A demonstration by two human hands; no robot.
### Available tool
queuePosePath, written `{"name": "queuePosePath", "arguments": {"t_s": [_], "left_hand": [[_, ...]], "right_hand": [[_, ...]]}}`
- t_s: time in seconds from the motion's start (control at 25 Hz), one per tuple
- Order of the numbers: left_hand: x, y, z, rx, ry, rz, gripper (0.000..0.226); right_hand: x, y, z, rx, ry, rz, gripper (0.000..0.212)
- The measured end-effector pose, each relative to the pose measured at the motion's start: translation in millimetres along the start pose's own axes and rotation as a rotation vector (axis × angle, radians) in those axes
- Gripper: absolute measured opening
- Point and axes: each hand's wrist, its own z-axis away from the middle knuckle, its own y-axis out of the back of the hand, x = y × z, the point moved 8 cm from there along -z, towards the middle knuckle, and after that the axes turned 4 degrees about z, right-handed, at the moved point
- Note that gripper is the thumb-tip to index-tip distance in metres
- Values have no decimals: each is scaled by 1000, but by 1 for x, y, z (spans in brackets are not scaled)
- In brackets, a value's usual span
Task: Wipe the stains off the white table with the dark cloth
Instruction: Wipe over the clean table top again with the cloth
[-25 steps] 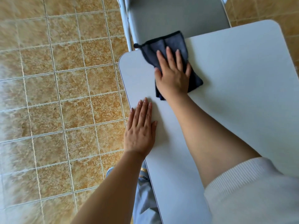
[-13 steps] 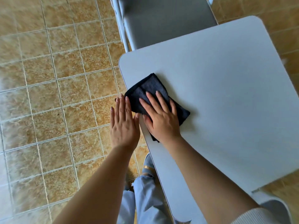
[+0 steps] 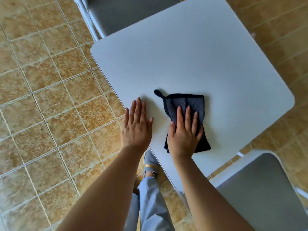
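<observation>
White table (image 3: 191,55), right hand (image 3: 183,135) flat on dark cloth (image 3: 185,104)

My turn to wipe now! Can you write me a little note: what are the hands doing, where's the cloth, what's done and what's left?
Left hand: flat and open on the white table near its edge, holding nothing.
Right hand: pressed flat on the dark cloth, fingers spread, not gripping it.
Cloth: lies on the table's near part, its little loop pointing away to the left.
Done: cannot tell; no stains show on the bare table from here.
Left: keep wiping the rest, looking closely for marks.
</observation>
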Motion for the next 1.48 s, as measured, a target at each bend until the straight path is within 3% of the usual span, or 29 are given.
{"name": "queuePosePath", "arguments": {"t_s": [0.28, 0.52, 0.64, 0.88, 1.08, 1.32, 1.48], "left_hand": [[43, -12, -11, -26, -126, 24, 66], [55, -32, -9, -25, -182, -26, 62], [56, -35, -8, 11, -180, -48, 62], [54, -36, -7, 60, -174, -80, 60], [54, -36, -8, 71, -181, -100, 60], [55, -35, -8, 83, -186, -100, 60], [54, -35, -7, 90, -188, -110, 59]], "right_hand": [[20, 14, 69, -90, 270, 17, 49], [106, 23, 77, -44, -44, 110, 51], [107, 14, 39, -11, -164, 57, 51], [68, 5, 27, 30, -111, 29, 50], [87, 17, 69, -45, 44, 58, 51], [126, 9, 9, 25, -269, 49, 50], [86, 2, -11, 57, -236, 30, 49]]}}
